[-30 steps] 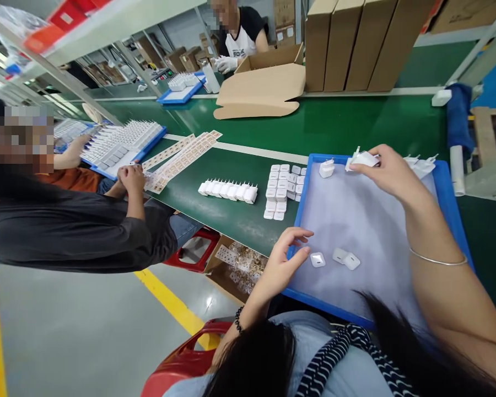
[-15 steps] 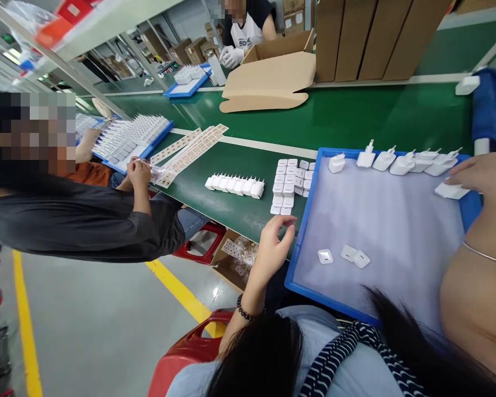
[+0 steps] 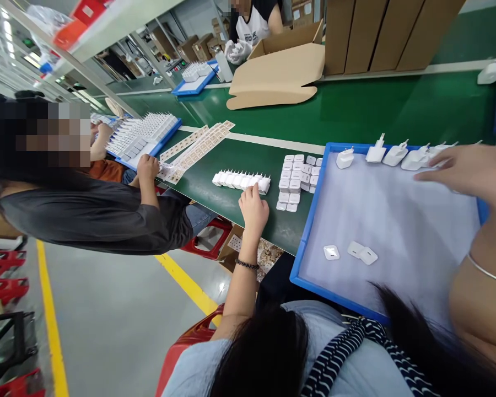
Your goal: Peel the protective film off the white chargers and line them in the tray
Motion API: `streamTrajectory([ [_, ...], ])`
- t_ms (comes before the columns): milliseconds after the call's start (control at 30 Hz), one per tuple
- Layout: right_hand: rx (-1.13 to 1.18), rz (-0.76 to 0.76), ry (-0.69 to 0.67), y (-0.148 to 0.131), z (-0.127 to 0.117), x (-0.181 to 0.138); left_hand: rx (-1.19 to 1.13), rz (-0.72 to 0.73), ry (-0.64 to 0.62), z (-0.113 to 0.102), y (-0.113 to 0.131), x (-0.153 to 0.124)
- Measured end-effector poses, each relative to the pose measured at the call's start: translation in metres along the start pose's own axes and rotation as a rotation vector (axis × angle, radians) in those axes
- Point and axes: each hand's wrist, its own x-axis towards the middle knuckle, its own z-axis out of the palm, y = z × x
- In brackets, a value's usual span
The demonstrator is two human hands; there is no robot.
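My left hand (image 3: 254,210) reaches over the green bench to a row of white plug chargers (image 3: 231,179), its fingers curled closed on one near the row's right end. Over the back right of a blue tray (image 3: 312,220) hovers my right hand (image 3: 465,170), fingers stretched out and apart, with nothing seen in them. Several white chargers with pins up (image 3: 395,154) stand along the tray's back edge, some partly behind that hand. Three small white square caps (image 3: 331,252) lie on the tray's pale liner. Stacked white caps (image 3: 290,179) stand left of the tray.
Strips of stickers (image 3: 202,149) lie further left, beside a co-worker's hands (image 3: 147,165) and another full tray (image 3: 149,135). Behind are an opened cardboard box (image 3: 276,71) and upright cartons (image 3: 380,36). A box of scraps (image 3: 268,256) sits below the bench edge.
My left hand has moved left and forward from beside the stacked caps to the charger row. My right hand has let go of a white charger at the tray's right side and shifted left.
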Motion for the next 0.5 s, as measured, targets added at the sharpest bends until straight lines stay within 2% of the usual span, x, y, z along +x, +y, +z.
streamTrajectory([
  [33,-0.044,0.034,-0.073,-0.024,0.011,0.002,0.022,-0.006,-0.022,0.001,0.001,0.004],
  [133,-0.125,0.029,-0.48,-0.095,0.056,0.004,0.036,-0.008,-0.043,0.003,0.004,0.008],
  [167,-0.167,0.025,-0.607,-0.116,0.071,0.003,0.035,-0.003,-0.046,0.004,0.004,0.008],
  [233,-0.283,0.028,-0.777,-0.148,0.098,-0.002,0.044,0.013,-0.052,0.004,0.004,0.008],
  [333,-0.413,0.039,-0.858,-0.175,0.124,-0.013,0.07,0.083,-0.037,0.002,0.0,0.011],
  [500,-0.437,0.027,-0.779,-0.187,0.138,-0.028,0.092,0.324,-0.079,-0.002,-0.008,0.027],
])
